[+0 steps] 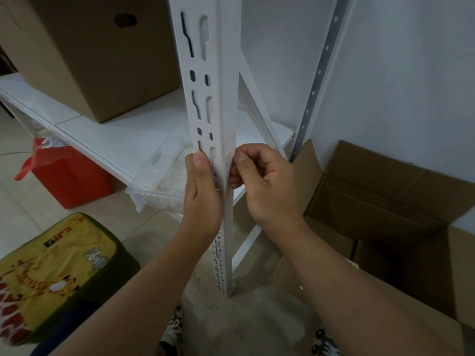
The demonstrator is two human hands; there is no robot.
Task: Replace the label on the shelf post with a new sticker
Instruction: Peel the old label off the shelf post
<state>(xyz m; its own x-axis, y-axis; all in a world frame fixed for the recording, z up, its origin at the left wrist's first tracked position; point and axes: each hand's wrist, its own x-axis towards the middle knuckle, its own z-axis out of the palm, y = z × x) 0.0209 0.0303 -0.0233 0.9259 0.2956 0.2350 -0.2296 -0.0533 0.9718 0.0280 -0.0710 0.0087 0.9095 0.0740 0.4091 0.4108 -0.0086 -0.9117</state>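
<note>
Fingers (235, 177) of the right hand (262, 183) are curled in against the right face of the white slotted shelf post (205, 98), thumb set near the corner edge; whether they pinch a scrap of label or only scrape the metal cannot be told. The left hand (203, 186) wraps the post from the left, thumb pressed flat on the front face just beside a slot.

Head view: no intact label shows on the post. Faint pinkish residue (229, 154) marks the corner between the two thumbs, and reddish flecks lie in the clear plastic tray (156, 181) on the white shelf board (123, 140) just left of the post. Judged from this, removal of the old label is nearly complete, with cleaning of residue under way. No new sticker is in view; applying it remains.
</note>
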